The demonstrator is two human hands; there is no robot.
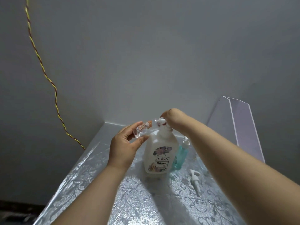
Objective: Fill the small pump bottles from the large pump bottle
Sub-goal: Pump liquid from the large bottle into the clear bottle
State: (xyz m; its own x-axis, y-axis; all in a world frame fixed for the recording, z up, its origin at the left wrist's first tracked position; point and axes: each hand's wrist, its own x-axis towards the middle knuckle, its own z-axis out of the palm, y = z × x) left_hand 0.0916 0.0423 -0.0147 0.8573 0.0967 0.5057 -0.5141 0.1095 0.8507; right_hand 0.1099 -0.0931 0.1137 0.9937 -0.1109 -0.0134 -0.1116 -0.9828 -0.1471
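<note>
The large white pump bottle [158, 153], with a flowered label, stands upright mid-table. My right hand [172, 119] is on its pump head, fingers bent down over the top. My left hand [125, 146] holds a small clear bottle [143, 128] with a bear print, tilted on its side, its open mouth close to the large bottle's nozzle. A teal small pump bottle [180, 157] stands just behind and to the right of the large one. A loose white pump [195, 179] lies on the table at the right.
The table [97, 184] has a shiny silver cover with a floral pattern. A white panel [240, 124] leans against the wall at the right. A twisted yellow-red cord [48, 78] hangs down the wall on the left.
</note>
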